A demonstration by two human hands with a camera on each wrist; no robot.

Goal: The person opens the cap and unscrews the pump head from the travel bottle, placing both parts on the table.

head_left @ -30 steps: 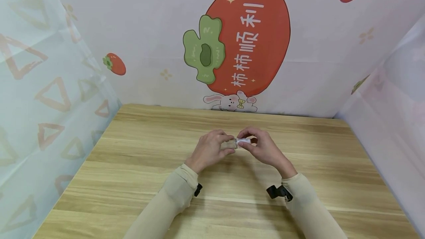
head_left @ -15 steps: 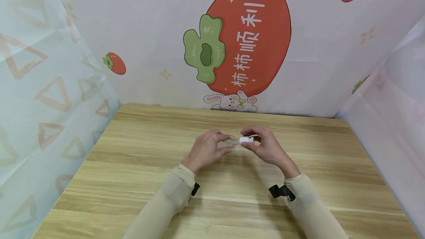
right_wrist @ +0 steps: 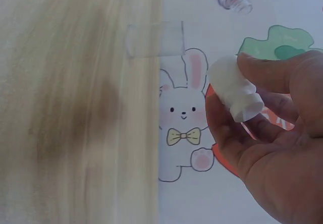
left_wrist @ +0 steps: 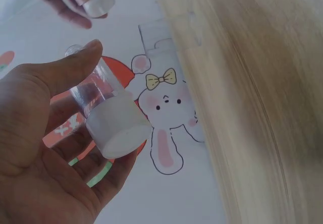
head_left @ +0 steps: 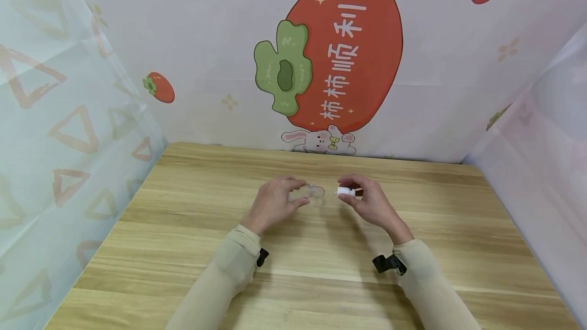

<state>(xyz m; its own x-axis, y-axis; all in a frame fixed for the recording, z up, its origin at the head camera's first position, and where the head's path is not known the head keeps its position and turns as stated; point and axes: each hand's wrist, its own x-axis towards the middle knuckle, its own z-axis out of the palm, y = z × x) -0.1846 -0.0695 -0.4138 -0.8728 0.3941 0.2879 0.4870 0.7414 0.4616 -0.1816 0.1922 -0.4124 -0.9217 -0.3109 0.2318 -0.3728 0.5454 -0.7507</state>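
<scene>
My left hand grips a small clear bottle between thumb and fingers; its base looks whitish. The bottle's neck is bare and points toward the right hand. My right hand pinches a white spray pump top with thumb and fingers, held apart from the bottle. In the head view this white top lies sideways in the grip, a gap between it and the left hand. A clear cylindrical cap stands on the table beyond both hands.
The wooden table reaches back to a printed cloth wall with persimmons and a rabbit. Cloth walls also rise at left and right. Dark straps sit at the wrists.
The white pump top has come off the bottle's neck. My left hand has drawn leftward with the bottle and the right slightly rightward with the top, uncovering the clear cap.
</scene>
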